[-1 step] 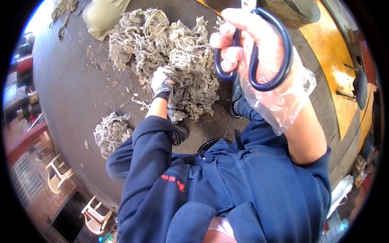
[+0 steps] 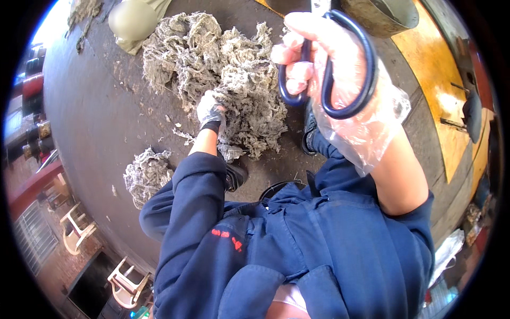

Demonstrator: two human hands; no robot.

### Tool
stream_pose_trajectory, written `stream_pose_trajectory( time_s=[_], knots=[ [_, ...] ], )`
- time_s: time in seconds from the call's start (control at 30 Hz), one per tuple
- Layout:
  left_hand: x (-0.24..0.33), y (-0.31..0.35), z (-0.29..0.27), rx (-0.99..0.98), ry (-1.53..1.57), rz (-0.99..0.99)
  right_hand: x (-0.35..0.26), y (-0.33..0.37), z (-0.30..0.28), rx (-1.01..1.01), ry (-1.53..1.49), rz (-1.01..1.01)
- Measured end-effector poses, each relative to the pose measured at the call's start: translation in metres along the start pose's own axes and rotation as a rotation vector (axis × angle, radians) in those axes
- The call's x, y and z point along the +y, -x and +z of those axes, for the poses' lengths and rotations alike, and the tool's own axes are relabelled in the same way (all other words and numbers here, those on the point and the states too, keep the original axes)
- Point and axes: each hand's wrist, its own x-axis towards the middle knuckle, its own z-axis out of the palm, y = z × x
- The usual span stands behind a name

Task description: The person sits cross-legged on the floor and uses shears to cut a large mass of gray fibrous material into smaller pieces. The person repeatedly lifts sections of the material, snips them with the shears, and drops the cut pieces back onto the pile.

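My right hand (image 2: 340, 69), in a clear plastic glove, is raised at the upper right, its fingers wrapped round the large black handles of scissors (image 2: 346, 112). Only the metal near the pivot shows; the blades run out of view at the top edge. Lower and further left, my gloved left hand (image 2: 209, 110) is closed on grey, shaggy fibre (image 2: 249, 101) at the near side of a big heap. Its fingertips are partly hidden in the strands. More of the heap (image 2: 183, 53) spreads away behind that hand.
A smaller fibre clump (image 2: 147, 178) lies on the dark floor (image 2: 90, 122) by my left knee. At the far right stand a metal bucket (image 2: 385, 18) and a yellow board (image 2: 430, 69). A person in pale clothing (image 2: 130, 45) is at the far left; white chairs (image 2: 127, 284) stand lower left.
My right hand and the scissors have shifted slightly to the left. My left hand has moved very little and stays on the fibre.
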Motion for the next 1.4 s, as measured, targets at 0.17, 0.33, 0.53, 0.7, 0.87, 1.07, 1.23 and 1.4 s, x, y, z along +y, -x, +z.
stream_pose_trajectory(
  time_s=[0.17,0.33,0.53,0.7,0.87,1.07,1.23,1.4],
  knots=[
    [-0.046,-0.003,-0.045,-0.447,0.503,0.299,0.010,0.005,0.000,-0.114,0.082,-0.037],
    [0.002,0.060,-0.179,-0.305,0.641,0.094,0.038,-0.014,-0.003,-0.038,0.012,-0.051],
    [-0.037,0.099,-0.267,-0.064,0.834,0.196,0.055,-0.046,0.028,-0.336,1.696,-0.504],
    [-0.053,0.116,-0.285,0.106,1.031,0.294,0.098,-0.042,0.039,-0.351,1.206,-0.139],
    [-0.052,0.119,-0.254,0.279,1.147,0.363,0.154,-0.058,0.058,-0.422,1.391,-0.031],
    [-0.017,0.139,-0.258,0.137,1.194,0.548,0.187,-0.075,0.062,-0.203,1.123,-0.123],
    [0.026,0.135,-0.269,-0.191,1.230,0.567,0.199,-0.109,0.036,-0.103,1.103,-0.231],
    [-0.022,0.103,-0.256,-0.042,0.928,0.330,0.193,-0.096,0.039,-0.179,1.036,-0.189]
  ],
)
